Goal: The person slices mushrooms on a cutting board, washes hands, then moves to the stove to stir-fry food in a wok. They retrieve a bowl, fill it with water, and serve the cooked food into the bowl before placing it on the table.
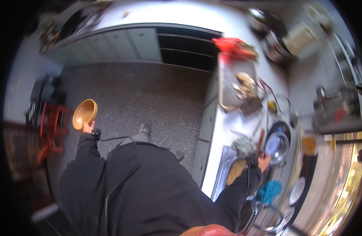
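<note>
My left hand [88,127] grips the rim of a round yellowish-brown bowl [83,115], held out over the floor with its hollow side showing. On the other side, my right hand [264,161] reaches across the sink [220,174] and holds the edge of a shiny round basin [277,147], which looks clear or metallic. Behind that basin is a dark round pan [281,128]. A greyish-green cloth [243,146] lies at the sink's far edge, close to my right wrist. The picture is somewhat blurred.
A metal tray [228,85] with pale brown pieces, possibly ginger, lies on the white counter [234,124], beside a red plastic bag [234,47]. Cookers [275,48] stand behind. A teal cloth [269,191] hangs near the sink. Red stools [54,121] stand at the left.
</note>
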A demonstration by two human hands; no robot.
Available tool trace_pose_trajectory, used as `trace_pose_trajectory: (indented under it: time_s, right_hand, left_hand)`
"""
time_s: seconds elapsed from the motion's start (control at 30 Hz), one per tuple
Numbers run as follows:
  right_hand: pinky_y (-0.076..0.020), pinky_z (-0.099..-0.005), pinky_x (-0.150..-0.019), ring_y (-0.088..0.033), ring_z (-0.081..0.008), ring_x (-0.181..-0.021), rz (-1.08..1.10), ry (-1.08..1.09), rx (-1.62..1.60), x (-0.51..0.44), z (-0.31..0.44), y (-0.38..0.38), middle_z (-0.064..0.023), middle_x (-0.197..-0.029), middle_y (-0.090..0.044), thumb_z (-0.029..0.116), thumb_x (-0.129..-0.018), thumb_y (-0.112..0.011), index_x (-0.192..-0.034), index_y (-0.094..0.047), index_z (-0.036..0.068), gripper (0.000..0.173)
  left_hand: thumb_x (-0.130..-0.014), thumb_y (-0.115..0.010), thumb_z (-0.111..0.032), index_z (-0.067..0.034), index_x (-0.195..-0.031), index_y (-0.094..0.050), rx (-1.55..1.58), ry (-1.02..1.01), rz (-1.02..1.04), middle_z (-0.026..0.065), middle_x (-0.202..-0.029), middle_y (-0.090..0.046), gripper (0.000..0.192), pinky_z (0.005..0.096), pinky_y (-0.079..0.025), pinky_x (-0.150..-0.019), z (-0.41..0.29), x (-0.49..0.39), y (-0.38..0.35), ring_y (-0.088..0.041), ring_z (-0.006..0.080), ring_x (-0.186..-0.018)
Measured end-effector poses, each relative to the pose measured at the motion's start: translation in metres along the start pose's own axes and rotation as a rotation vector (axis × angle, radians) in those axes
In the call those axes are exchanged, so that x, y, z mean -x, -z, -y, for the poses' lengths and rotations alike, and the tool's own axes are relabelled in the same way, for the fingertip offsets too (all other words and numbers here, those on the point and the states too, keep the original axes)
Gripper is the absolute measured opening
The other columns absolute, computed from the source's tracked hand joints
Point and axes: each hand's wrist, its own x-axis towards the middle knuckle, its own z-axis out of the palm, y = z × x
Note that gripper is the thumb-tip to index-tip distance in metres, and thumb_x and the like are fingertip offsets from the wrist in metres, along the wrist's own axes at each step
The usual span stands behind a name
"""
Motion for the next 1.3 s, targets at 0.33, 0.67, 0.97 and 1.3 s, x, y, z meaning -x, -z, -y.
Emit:
trace_pose_trajectory:
  time_s: [0.33, 0.67, 0.97, 1.3]
  right_hand:
    - [-0.0345, -0.0161, -0.055, -0.051, -0.0072, -0.069, 0.625, -0.928, -2.399, 0.028, 0.215, -0.012, -0.0154, -0.123, -0.061, 0.005, -0.092, -0.046, -0.127, -0.049, -0.002, 0.036]
    - [-0.0357, -0.0202, -0.051, -0.050, -0.0104, -0.064, 0.665, -0.807, -2.141, 0.075, 0.413, -0.136, -0.0138, -0.125, -0.060, 0.011, -0.088, -0.055, -0.128, -0.050, 0.000, 0.042]
    - [-0.0320, -0.0223, -0.039, -0.045, -0.0098, -0.045, 0.250, -0.481, -0.858, 0.032, 0.668, -0.394, -0.0014, -0.061, -0.052, 0.017, -0.089, -0.059, -0.085, -0.056, 0.007, 0.011]
    - [-0.0370, -0.0239, -0.034, -0.053, -0.0136, -0.047, 0.517, -0.381, -0.907, -0.011, 0.820, -0.627, -0.0061, -0.075, -0.058, 0.012, -0.086, -0.058, -0.101, -0.057, 0.001, 0.019]
  left_hand:
    - [-0.089, -0.040, -0.031, -0.003, -0.129, -0.040, 0.124, 0.297, -0.401, 0.0166, -0.101, -0.062, 0.049, 0.0289, -0.053, -0.048, 0.084, -0.079, 0.122, -0.065, 0.0232, -0.071]
    - [-0.082, -0.050, -0.008, 0.003, -0.122, -0.047, 0.449, 0.408, -0.051, 0.0171, -0.110, -0.061, 0.042, 0.0393, -0.060, -0.077, 0.061, -0.252, -0.007, -0.065, 0.0347, -0.093]
    - [-0.094, -0.050, -0.018, 0.007, -0.118, -0.052, 0.209, -0.058, 0.438, 0.0153, -0.109, -0.063, 0.034, 0.0374, -0.060, -0.076, -0.074, -0.364, -0.267, -0.067, 0.0239, -0.092]
    - [-0.092, -0.056, -0.019, 0.008, -0.112, -0.057, -0.001, -0.005, 0.480, 0.0173, -0.101, -0.065, 0.033, 0.0397, -0.062, -0.061, -0.134, -0.472, -0.576, -0.068, 0.0288, -0.082]
